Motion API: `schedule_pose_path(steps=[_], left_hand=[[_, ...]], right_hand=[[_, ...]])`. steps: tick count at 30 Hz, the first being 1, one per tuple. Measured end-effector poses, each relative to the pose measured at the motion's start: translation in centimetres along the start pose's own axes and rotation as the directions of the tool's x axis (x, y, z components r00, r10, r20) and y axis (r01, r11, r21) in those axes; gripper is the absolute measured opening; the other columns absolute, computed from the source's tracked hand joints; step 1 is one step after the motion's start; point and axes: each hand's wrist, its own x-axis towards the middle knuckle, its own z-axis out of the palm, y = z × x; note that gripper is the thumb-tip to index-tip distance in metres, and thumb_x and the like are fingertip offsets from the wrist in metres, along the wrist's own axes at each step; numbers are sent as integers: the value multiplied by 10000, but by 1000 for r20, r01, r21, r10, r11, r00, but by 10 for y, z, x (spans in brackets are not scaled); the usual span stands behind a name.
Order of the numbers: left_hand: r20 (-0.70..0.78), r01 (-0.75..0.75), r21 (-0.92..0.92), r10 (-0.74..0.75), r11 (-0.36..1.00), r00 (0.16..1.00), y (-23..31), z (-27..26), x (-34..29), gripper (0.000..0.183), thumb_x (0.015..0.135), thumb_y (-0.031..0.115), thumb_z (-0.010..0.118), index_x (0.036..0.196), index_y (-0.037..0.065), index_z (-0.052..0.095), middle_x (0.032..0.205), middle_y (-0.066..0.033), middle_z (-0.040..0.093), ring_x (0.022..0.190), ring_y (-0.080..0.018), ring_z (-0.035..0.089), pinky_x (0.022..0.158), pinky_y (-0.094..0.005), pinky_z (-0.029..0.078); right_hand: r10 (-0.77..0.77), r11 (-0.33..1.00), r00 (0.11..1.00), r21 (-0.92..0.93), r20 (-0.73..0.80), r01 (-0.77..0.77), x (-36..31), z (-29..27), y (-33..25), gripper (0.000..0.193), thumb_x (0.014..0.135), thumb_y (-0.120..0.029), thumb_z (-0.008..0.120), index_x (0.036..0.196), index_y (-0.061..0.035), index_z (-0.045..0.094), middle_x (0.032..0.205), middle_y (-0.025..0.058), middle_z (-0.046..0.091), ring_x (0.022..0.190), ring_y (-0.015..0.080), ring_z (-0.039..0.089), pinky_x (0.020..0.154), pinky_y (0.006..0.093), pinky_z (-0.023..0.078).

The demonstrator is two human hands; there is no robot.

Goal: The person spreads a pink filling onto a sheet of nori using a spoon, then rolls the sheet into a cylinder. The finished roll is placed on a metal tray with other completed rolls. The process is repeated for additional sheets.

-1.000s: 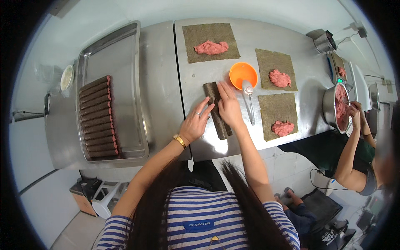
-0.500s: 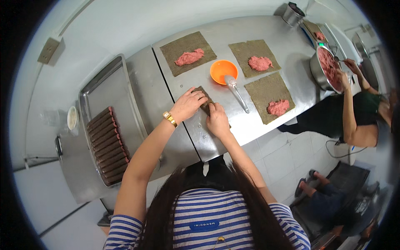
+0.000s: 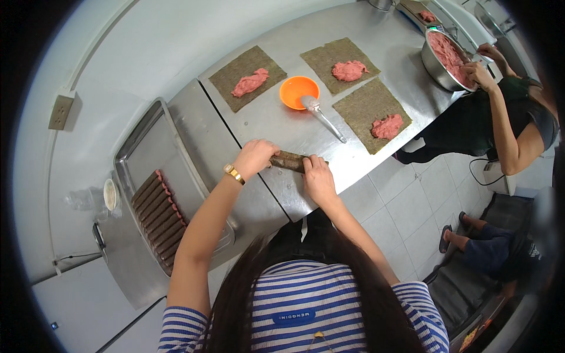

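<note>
Both hands (image 3: 254, 157) gripping seaweed roll (image 3: 289, 160), ends apparently hidden

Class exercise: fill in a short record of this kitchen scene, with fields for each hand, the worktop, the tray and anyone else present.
Left hand: gripping one end of a dark seaweed roll
Right hand: pressing on the roll's other end
Worktop: three seaweed sheets with pink paste, orange bowl with a spoon
Tray: row of finished rolls
Other person: hands at a metal bowl of pink paste

The roll (image 3: 290, 160) now lies off the table's (image 3: 276, 126) near edge, lifted between the left hand (image 3: 254, 157) and right hand (image 3: 318, 180).
</note>
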Motion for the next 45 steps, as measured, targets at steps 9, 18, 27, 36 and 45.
schedule_pose_path(steps=[9,18,27,36,45], left_hand=[[208,24,-66,-10,998,978,-6,-21,17,325,644,98,769,922,100,599,940,-74,610,883,-293,618,747,-409,502],[-47,-91,58,94,994,994,2,-8,-4,366,656,121,760,993,104,618,1012,-48,590,943,-260,602,805,-385,499],[36,-39,23,38,999,999,-6,-12,13,289,692,117,729,975,96,671,920,-62,641,871,-267,627,761,-394,509],[194,124,-288,-69,950,979,0,3,-16,329,647,226,774,907,45,685,811,-120,664,756,-293,639,684,-371,512],[248,303,-550,-194,778,949,4,30,-83,431,663,379,783,802,-6,647,739,-131,655,656,-287,616,610,-375,478]], right_hand=[[-233,972,963,-18,-132,233,15,15,-11,388,738,-33,553,1116,54,548,1076,166,536,977,305,534,883,363,458],[-153,987,987,-51,-52,150,25,20,-10,423,739,-69,548,1125,102,543,1024,170,540,968,298,533,869,358,450],[-260,962,945,-138,-200,236,36,26,-10,346,758,-75,535,1073,68,557,986,143,525,929,274,527,831,361,456],[-415,906,906,128,82,403,33,8,3,275,692,-18,595,965,19,591,943,139,552,932,298,551,821,376,472],[-558,829,799,192,225,525,20,-9,3,298,690,6,591,987,16,608,955,136,552,952,300,552,828,381,476]])
